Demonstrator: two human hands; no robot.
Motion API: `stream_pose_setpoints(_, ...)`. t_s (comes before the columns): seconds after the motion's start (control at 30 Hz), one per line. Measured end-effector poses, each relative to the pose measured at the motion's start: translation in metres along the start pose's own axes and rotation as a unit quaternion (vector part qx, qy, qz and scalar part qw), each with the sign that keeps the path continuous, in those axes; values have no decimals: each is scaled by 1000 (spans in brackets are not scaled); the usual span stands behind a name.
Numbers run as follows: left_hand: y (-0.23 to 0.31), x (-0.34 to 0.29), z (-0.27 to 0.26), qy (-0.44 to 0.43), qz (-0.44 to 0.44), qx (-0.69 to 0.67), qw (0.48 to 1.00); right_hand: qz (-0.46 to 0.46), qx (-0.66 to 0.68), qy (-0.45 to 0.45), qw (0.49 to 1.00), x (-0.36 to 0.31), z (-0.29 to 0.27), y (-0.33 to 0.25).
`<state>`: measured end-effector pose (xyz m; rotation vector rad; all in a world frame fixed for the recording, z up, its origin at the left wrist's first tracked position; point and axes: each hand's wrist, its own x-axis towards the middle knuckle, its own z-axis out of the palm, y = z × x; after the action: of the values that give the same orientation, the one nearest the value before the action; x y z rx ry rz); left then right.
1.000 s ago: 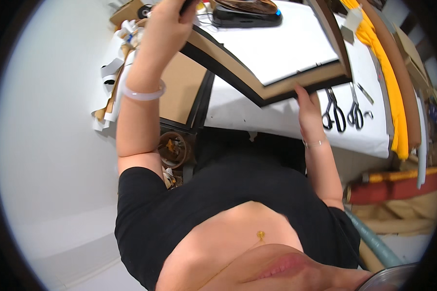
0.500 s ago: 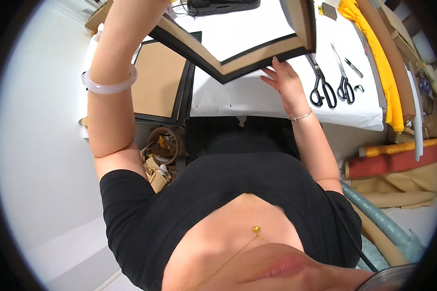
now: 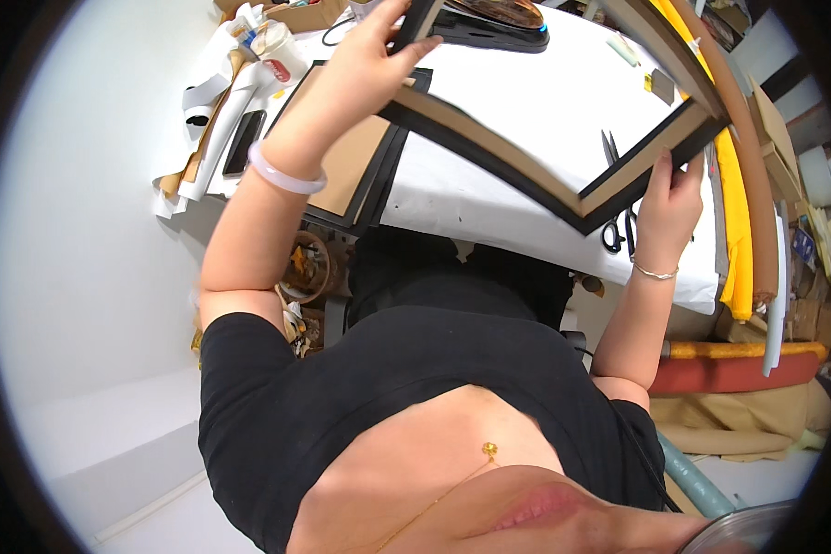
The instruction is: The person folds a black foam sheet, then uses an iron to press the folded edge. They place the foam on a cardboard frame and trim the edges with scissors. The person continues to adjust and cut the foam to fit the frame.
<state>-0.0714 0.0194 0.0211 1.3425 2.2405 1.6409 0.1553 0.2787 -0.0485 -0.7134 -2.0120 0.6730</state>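
Raised over the white-covered table (image 3: 452,198) is a rectangular open frame (image 3: 489,155) with black edges and a tan inner band. It is tilted, one corner pointing down toward me, and its far side runs out of view. My left hand (image 3: 365,78) grips its upper left part, thumb across the bar. On the lower right bar, my right hand (image 3: 669,208) closes its fingers near another corner. Below the left forearm lies a stack of tan panels with black borders (image 3: 346,175), partly covered by that arm. Black-handled scissors (image 3: 611,235) lie partly hidden behind the frame.
A black device (image 3: 499,35) sits at the table's far side. On the left are a dark phone (image 3: 244,143) and rolled white sheets (image 3: 217,125). Yellow fabric (image 3: 735,249) and a brown roll (image 3: 764,249) line the right edge. A bin of scraps (image 3: 309,263) stands below.
The frame has shifted right and tilted differently. My right hand has gone from touching its lower edge to gripping its right side. My left hand has come into view on the frame.
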Motion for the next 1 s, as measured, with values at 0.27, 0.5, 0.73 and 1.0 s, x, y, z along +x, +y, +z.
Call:
stream_pose_setpoints(0.27,-118,-46,60,122,52,-45,990,-106,-3,64,992,-10,31,42)
stream_pose_setpoints(0.5,-84,-62,47,235,55,76,967,-38,2,-34,999,-5,33,16)
stream_pose_setpoints(0.73,-25,-47,15,270,104,247,925,12,-41,-83,996,2,25,-11)
stream_pose_setpoints(1.0,-10,-22,-19,251,151,316,902,-5,-4,-100,995,-22,31,-16)
